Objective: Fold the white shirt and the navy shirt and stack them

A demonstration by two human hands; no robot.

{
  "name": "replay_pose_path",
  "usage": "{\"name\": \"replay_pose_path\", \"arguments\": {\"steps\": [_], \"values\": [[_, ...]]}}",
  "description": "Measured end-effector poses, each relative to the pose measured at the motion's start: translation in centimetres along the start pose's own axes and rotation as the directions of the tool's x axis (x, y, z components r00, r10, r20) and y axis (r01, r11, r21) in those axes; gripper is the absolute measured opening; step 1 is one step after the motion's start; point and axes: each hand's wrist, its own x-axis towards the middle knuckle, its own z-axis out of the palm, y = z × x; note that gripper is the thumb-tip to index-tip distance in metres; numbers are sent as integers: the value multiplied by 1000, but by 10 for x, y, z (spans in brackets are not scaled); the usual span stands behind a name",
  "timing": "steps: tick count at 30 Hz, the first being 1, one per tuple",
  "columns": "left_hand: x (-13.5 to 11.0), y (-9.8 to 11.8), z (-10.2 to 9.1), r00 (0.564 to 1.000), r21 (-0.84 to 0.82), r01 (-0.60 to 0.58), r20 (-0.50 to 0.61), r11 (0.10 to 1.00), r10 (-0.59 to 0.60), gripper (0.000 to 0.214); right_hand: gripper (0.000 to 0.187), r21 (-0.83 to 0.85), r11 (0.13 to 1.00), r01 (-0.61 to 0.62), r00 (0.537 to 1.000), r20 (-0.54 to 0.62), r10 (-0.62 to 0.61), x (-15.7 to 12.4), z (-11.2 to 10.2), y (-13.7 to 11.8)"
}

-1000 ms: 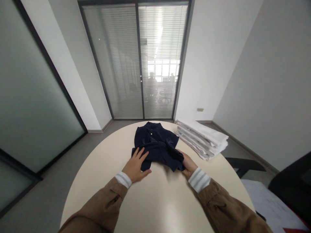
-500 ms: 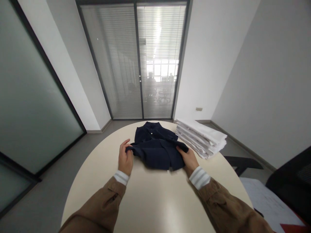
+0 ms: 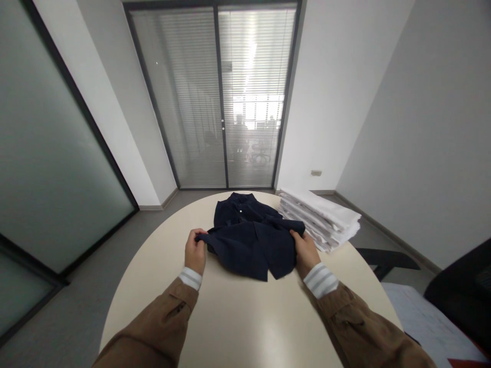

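A dark navy shirt (image 3: 249,237) with white buttons lies at the far middle of a round cream table (image 3: 245,312). My left hand (image 3: 195,250) pinches the shirt's left edge, fingers closed on the cloth. On the other side my right hand (image 3: 305,248) grips the shirt's right edge. Between the two hands the near part of the shirt is held up and spread a little above the table, its hem hanging down. Collar and button placket rest on the table farther back.
A stack of folded white cloth (image 3: 318,217) sits at the table's far right, close to my right hand. A black chair (image 3: 456,296) stands at the right. Glass doors with blinds (image 3: 218,97) close off the far wall.
A second ago my left hand lay flat on the shirt; both hands have since gripped its side edges, moved apart and lifted the near part off the table.
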Motion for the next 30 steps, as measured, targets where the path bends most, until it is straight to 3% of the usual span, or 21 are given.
{"name": "replay_pose_path", "arguments": {"steps": [2, 4, 7, 10, 13, 15, 17, 19, 20, 22, 24, 25, 27, 29, 30], "values": [[0, 7, -2, 985, 67, -153, 91, 986, 147, 28, 37, -41, 999, -16, 999, -30, 15, -1, 0, -7], [0, 12, -5, 951, 98, -280, 166, 955, 262, 32, 38, -86, 996, -37, 999, 32, 40, -1, -2, -15], [-1, 20, -12, 943, 156, -331, 101, 931, 318, 18, 46, -103, 984, -146, 960, 225, 166, -5, -12, -29], [-4, 30, -21, 952, 183, -299, -9, 937, 306, 8, 61, -57, 947, -315, 845, 438, 307, -14, -29, -55], [-4, 41, -31, 971, -27, -236, -39, 971, 235, 18, 73, 51, 940, -338, 767, 594, 243, -23, -52, -81], [-1, 44, -36, 989, -256, -111, 67, 960, 132, 32, 65, 104, 927, -360, 741, 636, 216, -24, -69, -90], [4, 43, -38, 980, -415, 45, 195, 909, 41, 46, 65, 100, 910, -403, 702, 671, 237, -19, -84, -87], [9, 37, -37, 960, -433, 128, 279, 892, -3, 51, 69, 72, 915, -398, 672, 702, 237, -10, -92, -77], [10, 34, -36, 945, -382, 133, 327, 914, -1, 49, 66, 79, 929, -363, 679, 705, 205, -5, -93, -71], [10, 26, -32, 876, -189, 49, 480, 981, 49, 40, 54, 111, 960, -258, 726, 677, 117, 3, -91, -63], [5, 20, -27, 751, 1, -130, 653, 992, 98, 38, 45, 86, 982, -167, 755, 652, 71, 6, -83, -61], [1, 17, -25, 680, 59, -211, 726, 976, 104, 43, 46, 28, 990, -136, 743, 665, 83, 5, -79, -62], [-5, 12, -22, 554, 114, -315, 828, 942, 85, 57, 58, -162, 984, -75, 663, 729, 170, 2, -70, -65], [-9, 8, -20, 488, 142, -356, 871, 924, 55, 58, 65, -377, 926, 15, 592, 750, 295, -3, -61, -65], [-10, 6, -19, 477, 155, -367, 878, 917, 42, 54, 67, -461, 885, 62, 585, 736, 342, -5, -57, -64]]}}
